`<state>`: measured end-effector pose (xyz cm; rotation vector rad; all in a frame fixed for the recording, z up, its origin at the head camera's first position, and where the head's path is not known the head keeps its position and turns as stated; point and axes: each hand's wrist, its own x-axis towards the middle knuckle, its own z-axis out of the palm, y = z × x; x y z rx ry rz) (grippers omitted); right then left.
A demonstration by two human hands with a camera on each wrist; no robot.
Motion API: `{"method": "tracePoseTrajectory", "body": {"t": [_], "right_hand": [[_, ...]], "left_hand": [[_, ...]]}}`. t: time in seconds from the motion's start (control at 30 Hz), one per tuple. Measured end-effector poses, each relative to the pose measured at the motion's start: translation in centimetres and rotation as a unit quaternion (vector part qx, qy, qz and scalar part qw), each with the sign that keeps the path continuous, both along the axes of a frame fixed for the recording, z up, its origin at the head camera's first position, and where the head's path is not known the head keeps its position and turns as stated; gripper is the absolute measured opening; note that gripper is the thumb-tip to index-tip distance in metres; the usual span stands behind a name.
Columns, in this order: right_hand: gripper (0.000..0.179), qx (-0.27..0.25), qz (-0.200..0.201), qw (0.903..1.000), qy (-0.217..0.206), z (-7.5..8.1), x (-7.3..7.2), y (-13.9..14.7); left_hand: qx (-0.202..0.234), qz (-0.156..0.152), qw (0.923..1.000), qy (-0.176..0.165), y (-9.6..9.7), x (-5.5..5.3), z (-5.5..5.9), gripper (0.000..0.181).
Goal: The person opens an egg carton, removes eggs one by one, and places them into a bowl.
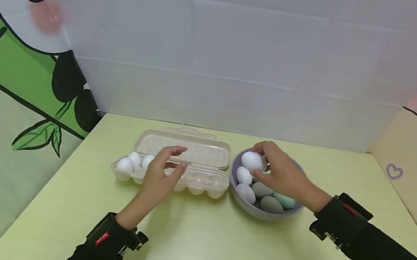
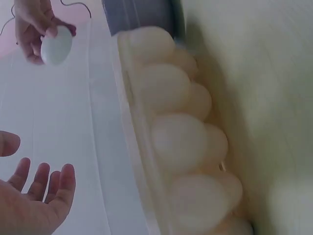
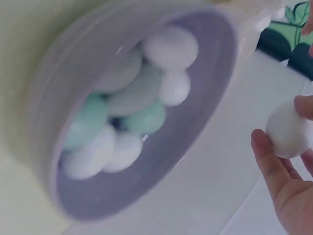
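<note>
My right hand (image 1: 288,175) pinches a white egg (image 1: 253,161) between thumb and fingers, over the bowl in the head view. In the right wrist view this egg (image 3: 287,129) is lifted clear of the bowl's rim. The round lavender bowl (image 1: 250,210) holds several eggs in white, grey-green and mint green (image 1: 284,201). To its left lies a clear plastic egg carton (image 1: 188,149) with its lid laid back and white eggs (image 1: 126,165) in its left end. Above the carton is my left hand (image 1: 159,179), fingers spread and holding nothing; it hides part of the row.
Carton and bowl stand side by side on a pale yellow table (image 1: 189,246). A white sheet (image 1: 220,58) hangs behind the table's back edge. Cartoon-printed panels (image 1: 17,61) flank it at the left and right.
</note>
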<state>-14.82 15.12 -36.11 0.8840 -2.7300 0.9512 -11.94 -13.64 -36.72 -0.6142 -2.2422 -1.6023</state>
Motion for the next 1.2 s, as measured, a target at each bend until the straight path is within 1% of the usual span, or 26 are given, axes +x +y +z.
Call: {"method": "tracePoseTrajectory", "body": {"t": [0.07, 0.17, 0.27, 0.33, 0.4, 0.43, 0.53, 0.67, 0.77, 0.87, 1.0, 1.1, 1.2], "right_hand": [[0.039, 0.024, -0.014, 0.9996, -0.002, 0.0, -0.7, 1.2], [0.037, 0.056, -0.033, 0.9978, -0.017, -0.4, -1.6, 2.6], [0.036, 0.082, -0.047, 0.9945, -0.045, -1.1, -2.3, 3.6], [0.035, 0.100, -0.054, 0.9912, -0.068, -1.7, -2.6, 4.0], [0.035, 0.118, -0.051, 0.9885, -0.078, -2.2, -2.8, 4.4], [0.035, 0.127, -0.048, 0.9874, -0.081, -2.5, -2.9, 4.5], [0.035, 0.152, -0.041, 0.9849, -0.071, -3.3, -3.0, 4.7], [0.035, 0.174, -0.043, 0.9829, -0.044, -4.3, -3.3, 4.8], [0.036, 0.174, -0.054, 0.9825, -0.042, -4.8, -3.6, 4.6], [0.036, 0.180, -0.074, 0.9789, -0.060, -5.0, -4.0, 4.1], [0.038, 0.194, -0.095, 0.9702, -0.110, -5.0, -4.3, 3.7], [0.040, 0.192, -0.098, 0.9664, -0.140, -4.9, -4.3, 3.5], [0.042, 0.194, -0.095, 0.9654, -0.145, -4.9, -4.6, 3.4]], "left_hand": [[-0.004, 0.027, 0.9996, -0.004, -1.6, -0.2, -0.1, 0.029], [-0.006, 0.071, 0.9972, -0.023, -3.9, -0.4, -0.3, 0.029], [-0.010, 0.107, 0.9934, -0.041, -6.1, -1.0, -1.2, 0.029], [-0.009, 0.126, 0.9906, -0.052, -7.5, -1.5, -2.1, 0.030], [-0.008, 0.143, 0.9880, -0.058, -8.6, -1.9, -2.8, 0.030], [-0.006, 0.151, 0.9869, -0.058, -9.1, -1.9, -2.9, 0.029], [-0.001, 0.171, 0.9838, -0.054, -10.0, -1.8, -3.1, 0.029], [0.008, 0.181, 0.9824, -0.048, -10.5, -1.7, -3.1, 0.028], [0.008, 0.181, 0.9823, -0.049, -10.7, -1.6, -3.0, 0.028], [0.004, 0.179, 0.9826, -0.050, -10.6, -1.7, -3.0, 0.027], [0.002, 0.167, 0.9848, -0.046, -10.4, -1.9, -2.8, 0.027], [0.002, 0.159, 0.9862, -0.047, -10.2, -2.1, -2.8, 0.027], [0.000, 0.158, 0.9860, -0.053, -10.0, -2.2, -2.8, 0.027]]}}
